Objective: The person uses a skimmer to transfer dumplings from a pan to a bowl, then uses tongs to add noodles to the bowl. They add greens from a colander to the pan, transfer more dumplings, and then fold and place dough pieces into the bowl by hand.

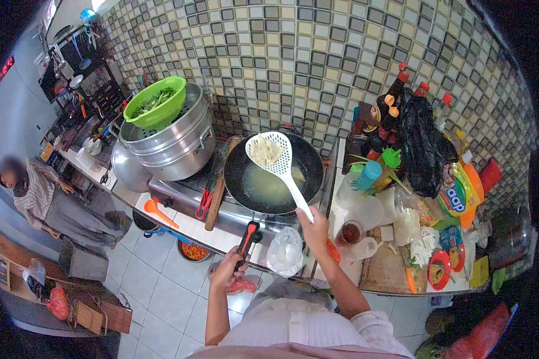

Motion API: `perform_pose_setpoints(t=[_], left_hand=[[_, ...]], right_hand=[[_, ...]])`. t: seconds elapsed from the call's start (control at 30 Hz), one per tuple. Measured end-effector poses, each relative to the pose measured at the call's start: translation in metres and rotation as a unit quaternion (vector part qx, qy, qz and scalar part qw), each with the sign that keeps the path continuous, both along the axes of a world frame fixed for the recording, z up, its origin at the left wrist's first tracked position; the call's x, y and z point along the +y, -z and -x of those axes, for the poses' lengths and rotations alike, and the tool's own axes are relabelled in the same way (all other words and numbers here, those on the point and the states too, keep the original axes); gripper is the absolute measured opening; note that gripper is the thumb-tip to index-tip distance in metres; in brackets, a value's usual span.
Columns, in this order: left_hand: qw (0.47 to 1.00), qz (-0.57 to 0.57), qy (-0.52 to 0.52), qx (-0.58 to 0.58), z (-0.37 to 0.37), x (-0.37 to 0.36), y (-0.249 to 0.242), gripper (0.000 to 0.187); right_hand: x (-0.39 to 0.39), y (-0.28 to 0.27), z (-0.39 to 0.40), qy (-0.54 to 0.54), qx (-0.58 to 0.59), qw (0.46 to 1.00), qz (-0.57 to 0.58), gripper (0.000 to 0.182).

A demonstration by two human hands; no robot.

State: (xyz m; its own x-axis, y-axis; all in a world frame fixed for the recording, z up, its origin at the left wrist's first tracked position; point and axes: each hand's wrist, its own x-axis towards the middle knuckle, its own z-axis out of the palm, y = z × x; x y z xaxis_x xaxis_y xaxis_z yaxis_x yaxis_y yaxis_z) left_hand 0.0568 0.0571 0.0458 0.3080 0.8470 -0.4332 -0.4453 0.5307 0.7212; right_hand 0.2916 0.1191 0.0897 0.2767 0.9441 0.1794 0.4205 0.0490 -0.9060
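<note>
My right hand (315, 230) is closed around the handle of a white slotted spoon (293, 186). Its perforated bowl is over the black wok (233, 173) and carries pale, soft-looking food pieces (266, 151). Cloudy liquid (263, 186) fills the bottom of the wok. My left hand (226, 267) grips a black-and-orange handle (245, 242), which appears to belong to the wok. A plastic bag with white contents (285, 252) lies between my hands at the counter edge.
A large metal steamer (176, 149) with a green colander (156, 105) stands left on the stove. Red tongs (203, 204) and an orange spoon (160, 213) lie nearby. Bottles, a black bag (422, 143), a glass (349, 233) and a cutting board (380, 269) crowd the right. Another person (60, 197) is far left.
</note>
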Motion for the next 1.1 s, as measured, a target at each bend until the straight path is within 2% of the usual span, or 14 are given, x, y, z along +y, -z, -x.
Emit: perform_pose_setpoints(t=[0.2, 0.3, 0.37, 0.53, 0.83, 0.9, 1.03, 1.1], left_hand=[[1.000, 0.017, -0.009, -0.022, 0.001, -0.001, 0.003, 0.023], [1.000, 0.001, -0.009, 0.000, -0.001, -0.002, -0.001, 0.023], [1.000, 0.002, -0.011, -0.004, -0.001, -0.002, -0.003, 0.023], [1.000, -0.003, -0.013, 0.009, -0.002, -0.003, -0.006, 0.022], [1.000, 0.013, -0.014, -0.017, -0.002, -0.003, -0.003, 0.021], [1.000, 0.006, -0.012, -0.010, -0.002, -0.002, -0.004, 0.021], [1.000, 0.011, -0.009, 0.000, -0.003, -0.003, -0.010, 0.021], [1.000, 0.010, -0.005, 0.014, -0.002, -0.001, -0.009, 0.022]], right_hand=[[0.000, -0.003, -0.002, 0.006, 0.029, 0.999, 0.011, 0.027], [-0.002, -0.003, 0.004, -0.003, -0.019, 0.999, -0.036, 0.027], [0.004, -0.006, 0.000, 0.015, 0.037, 0.998, -0.054, 0.024], [0.003, -0.011, 0.005, 0.003, 0.007, 0.999, -0.040, 0.024], [0.016, -0.014, -0.001, 0.020, 0.055, 0.997, -0.045, 0.026], [0.012, -0.016, 0.002, 0.018, -0.027, 0.996, -0.078, 0.026], [0.014, -0.014, -0.006, 0.016, 0.033, 0.998, -0.042, 0.027], [0.009, -0.012, -0.002, 0.010, -0.033, 0.997, -0.063, 0.027]])
